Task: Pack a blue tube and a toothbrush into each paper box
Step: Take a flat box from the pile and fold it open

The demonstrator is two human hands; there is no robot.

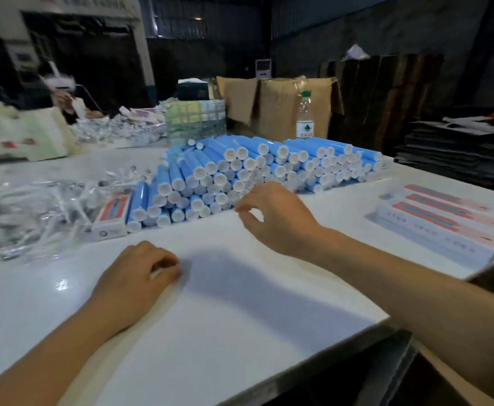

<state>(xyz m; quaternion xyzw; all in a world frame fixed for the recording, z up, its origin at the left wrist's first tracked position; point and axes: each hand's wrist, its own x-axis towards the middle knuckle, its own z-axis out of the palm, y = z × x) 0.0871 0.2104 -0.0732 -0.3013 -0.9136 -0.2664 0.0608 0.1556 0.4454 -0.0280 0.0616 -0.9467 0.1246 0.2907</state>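
Note:
A big pile of blue tubes (239,171) with white caps lies across the middle of the white table (225,303). Left of it sits a heap of toothbrushes in clear wrappers (34,209). One paper box (112,215) with a red stripe lies between that heap and the tubes. Flat paper boxes (442,224) are stacked at the right. My right hand (278,218) hovers just in front of the tube pile, fingers loosely bent, holding nothing. My left hand (140,279) rests on the table with its fingers curled under; nothing shows in it.
A water bottle (305,115) and cardboard cartons (281,104) stand behind the tubes. Another person (64,95) works at the far left, beside packets and white bags. Dark flat sheets (456,153) are stacked at the right. The table's near edge runs diagonally at the lower right.

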